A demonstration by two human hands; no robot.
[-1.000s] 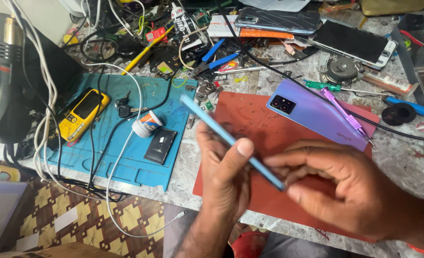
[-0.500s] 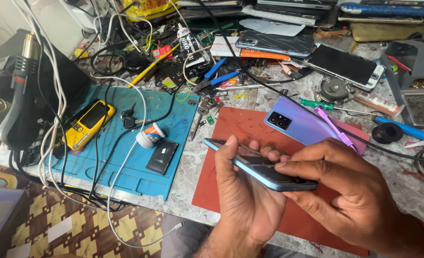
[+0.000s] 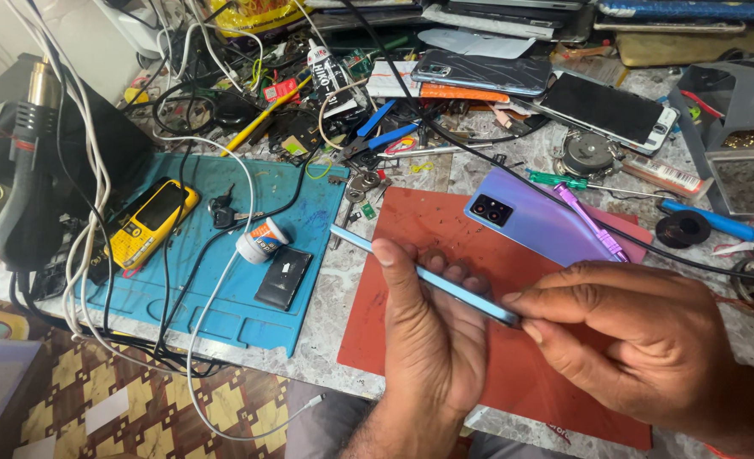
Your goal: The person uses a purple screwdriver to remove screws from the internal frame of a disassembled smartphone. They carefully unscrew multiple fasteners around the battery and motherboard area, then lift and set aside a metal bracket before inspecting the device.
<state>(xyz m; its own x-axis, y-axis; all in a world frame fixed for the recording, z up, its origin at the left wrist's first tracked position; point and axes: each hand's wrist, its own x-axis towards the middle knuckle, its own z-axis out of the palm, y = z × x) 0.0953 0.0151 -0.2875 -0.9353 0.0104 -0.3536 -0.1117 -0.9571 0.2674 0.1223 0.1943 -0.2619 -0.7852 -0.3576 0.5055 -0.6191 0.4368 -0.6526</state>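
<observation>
1. Hands first: the left hand (image 3: 432,340) cradles a slim light-blue phone (image 3: 419,276) from below, thumb pressed on its upper edge and fingers curled up behind it; the right hand (image 3: 649,340) pinches the phone's near end between thumb and bent fingers.
2. Position: the phone is held edge-on, tilted, in the air above the red mat (image 3: 428,225), clear of the bench.
3. Grip advice: as I judge it, the edge work goes best with the left palm as a steady rest and only light pressure from the right fingertips, so the thin body does not flex.
4. Working over the mat seems wise, since a slip would land soft.
5. Surroundings: a purple-blue phone (image 3: 534,225) lies face down on the mat's far side with a purple tool (image 3: 593,225) on it; a blue mat (image 3: 224,314) to the left carries a yellow handset (image 3: 149,221), a small jar (image 3: 260,240) and a dark flat part (image 3: 283,278).
6. Loose cables (image 3: 88,229) nearby could snag an elbow.
</observation>
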